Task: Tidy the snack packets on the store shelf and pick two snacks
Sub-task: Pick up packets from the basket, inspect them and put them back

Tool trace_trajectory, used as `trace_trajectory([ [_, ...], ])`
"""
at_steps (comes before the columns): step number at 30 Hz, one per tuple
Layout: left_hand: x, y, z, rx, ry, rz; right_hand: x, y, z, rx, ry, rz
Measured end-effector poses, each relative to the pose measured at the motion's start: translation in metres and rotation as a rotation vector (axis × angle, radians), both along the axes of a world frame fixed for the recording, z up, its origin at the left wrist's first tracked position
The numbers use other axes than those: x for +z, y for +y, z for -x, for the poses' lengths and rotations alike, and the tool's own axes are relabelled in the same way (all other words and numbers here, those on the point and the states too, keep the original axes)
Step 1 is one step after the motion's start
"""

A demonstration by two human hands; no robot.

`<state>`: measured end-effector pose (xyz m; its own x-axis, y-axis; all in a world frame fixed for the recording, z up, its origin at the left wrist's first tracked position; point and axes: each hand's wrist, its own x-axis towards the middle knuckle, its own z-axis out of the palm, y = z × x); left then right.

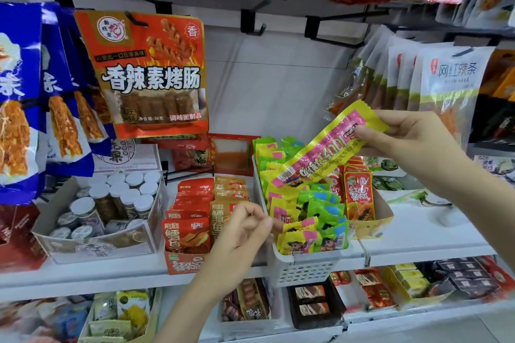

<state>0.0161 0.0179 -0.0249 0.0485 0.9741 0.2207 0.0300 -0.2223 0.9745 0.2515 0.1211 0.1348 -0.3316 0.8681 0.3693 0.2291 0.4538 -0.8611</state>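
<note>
Pinching one end of a long yellow and pink packet, the right hand holds it slanted in the air above the white basket, thumb and fingers closed on its upper right end while the lower end hangs over the heap of yellow and green packets inside. The left hand sits lower, at the basket's left rim, fingers curled loosely with fingertips close together and nothing in them that can be seen. The basket stands at the front edge of the shelf, its perforated front hanging slightly over the lip. To its right, a yellow carton of red packets touches it; beyond that the shelf top lies bare and white. To its left, an orange box of red and tan packets stands just beside the left hand, and further left a clear tub holds white-capped jars. Above, a red bag and blue bags hang on black hooks at left, pale bags at right close behind the right hand; between them the back wall is open. Lower shelves hold more boxed snacks.
</note>
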Motion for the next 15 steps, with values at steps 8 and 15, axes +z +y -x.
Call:
trace_trajectory([
  [8,-0.003,0.013,-0.014,0.182,0.091,0.082,0.003,0.002,-0.001,-0.025,-0.054,-0.011],
  [15,-0.002,0.019,-0.014,0.208,0.025,0.113,0.007,0.000,-0.002,-0.010,-0.090,-0.009],
])
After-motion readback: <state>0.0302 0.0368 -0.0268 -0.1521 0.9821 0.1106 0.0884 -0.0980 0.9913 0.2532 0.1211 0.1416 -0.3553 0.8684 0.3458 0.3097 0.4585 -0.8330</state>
